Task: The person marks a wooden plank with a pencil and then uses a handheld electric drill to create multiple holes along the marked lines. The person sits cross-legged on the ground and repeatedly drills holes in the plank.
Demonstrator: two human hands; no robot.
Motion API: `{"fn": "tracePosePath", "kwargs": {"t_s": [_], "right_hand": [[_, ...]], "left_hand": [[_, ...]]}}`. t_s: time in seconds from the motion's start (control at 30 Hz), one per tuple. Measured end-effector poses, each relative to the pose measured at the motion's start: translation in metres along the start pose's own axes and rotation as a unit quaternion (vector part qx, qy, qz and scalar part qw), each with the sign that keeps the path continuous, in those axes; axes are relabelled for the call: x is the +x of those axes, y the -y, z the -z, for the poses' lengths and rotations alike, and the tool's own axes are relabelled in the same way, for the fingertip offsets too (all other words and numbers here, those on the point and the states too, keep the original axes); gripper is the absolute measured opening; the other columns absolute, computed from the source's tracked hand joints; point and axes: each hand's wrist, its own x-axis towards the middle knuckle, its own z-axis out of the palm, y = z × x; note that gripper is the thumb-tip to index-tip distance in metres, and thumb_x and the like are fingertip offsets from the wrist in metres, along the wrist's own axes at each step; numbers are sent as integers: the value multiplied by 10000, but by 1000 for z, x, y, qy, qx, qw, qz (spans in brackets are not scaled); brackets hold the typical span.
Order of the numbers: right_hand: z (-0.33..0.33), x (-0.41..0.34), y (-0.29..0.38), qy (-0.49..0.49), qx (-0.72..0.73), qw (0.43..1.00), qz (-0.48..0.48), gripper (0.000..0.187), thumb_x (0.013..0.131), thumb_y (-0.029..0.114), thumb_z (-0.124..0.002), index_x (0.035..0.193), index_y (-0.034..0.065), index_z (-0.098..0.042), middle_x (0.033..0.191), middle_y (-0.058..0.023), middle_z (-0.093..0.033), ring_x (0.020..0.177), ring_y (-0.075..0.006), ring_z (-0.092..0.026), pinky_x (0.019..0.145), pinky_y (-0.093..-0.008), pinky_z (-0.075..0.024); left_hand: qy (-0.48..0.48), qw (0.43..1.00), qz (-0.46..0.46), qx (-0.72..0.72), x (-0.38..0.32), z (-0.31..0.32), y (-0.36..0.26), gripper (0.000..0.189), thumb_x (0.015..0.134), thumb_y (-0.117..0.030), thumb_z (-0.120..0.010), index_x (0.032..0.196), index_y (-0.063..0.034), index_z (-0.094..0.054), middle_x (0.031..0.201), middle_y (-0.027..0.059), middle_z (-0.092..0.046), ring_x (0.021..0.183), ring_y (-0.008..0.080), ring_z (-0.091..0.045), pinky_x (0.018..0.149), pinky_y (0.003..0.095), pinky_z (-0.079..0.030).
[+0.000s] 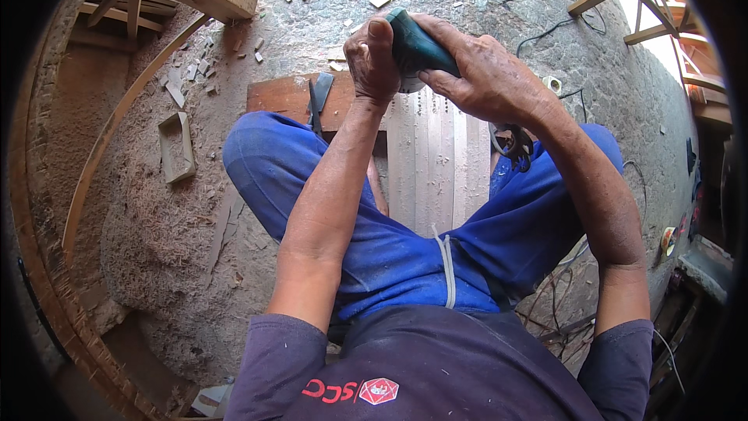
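Both of my hands hold a dark green power tool, whose exact kind I cannot tell. My left hand is closed around its left end with the thumb up. Across its body lies my right hand, fingers on top and thumb below. The tool is over the far end of several pale wooden slats, which lie side by side between my legs. Shavings and a few small dark holes show on the slats. The tool's underside and working end are hidden.
A reddish-brown board lies beyond my left knee, with a dark, narrow hand tool on it. A bundled black cord is by my right thigh. Small wood offcuts litter the floor. An open wooden box frame lies left.
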Motion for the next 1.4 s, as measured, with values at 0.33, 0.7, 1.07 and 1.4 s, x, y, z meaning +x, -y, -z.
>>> {"fn": "tracePosePath", "kwargs": {"t_s": [0.33, 0.7, 1.07, 1.4], "right_hand": [[-6, 3, -9, -6, -10, 1000, 11, 682, 949, 334, -677, 1549, 203, -380, 1110, -227, -720, 952, -359, -745, 935, -471, -593], [-12, 8, -18, -17, -25, 999, 37, 671, 938, 318, -683, 1526, 173, -394, 1094, -251, -714, 968, -396, -734, 915, -490, -578], [-4, 8, -15, 2, 8, 998, 55, 707, 927, 284, -665, 1553, 146, -365, 1111, -279, -708, 994, -433, -710, 938, -497, -552], [49, -45, 5, -76, 69, 988, 113, 803, 895, 382, -715, 1573, 169, -343, 1192, -248, -692, 960, -417, -725, 913, -508, -569]], "left_hand": [[17, 1000, 4, -1, -2, 0, -8, 793, 1015, -693, -306, 838, 1, -646, 696, 131, -592, 665, 229, -553, 648, 402, -416], [19, 999, 38, -29, -7, 0, 5, 837, 999, -732, -306, 883, 10, -676, 710, 87, -580, 698, 179, -528, 657, 376, -418], [-10, 994, 57, -92, 1, 0, 10, 643, 988, -608, -455, 661, -56, -502, 627, -37, -444, 620, 103, -401, 578, 323, -338], [2, 967, 2, -254, 22, -16, -91, 698, 982, -639, -508, 823, 15, -696, 749, 31, -637, 680, 113, -579, 642, 279, -460]]}}
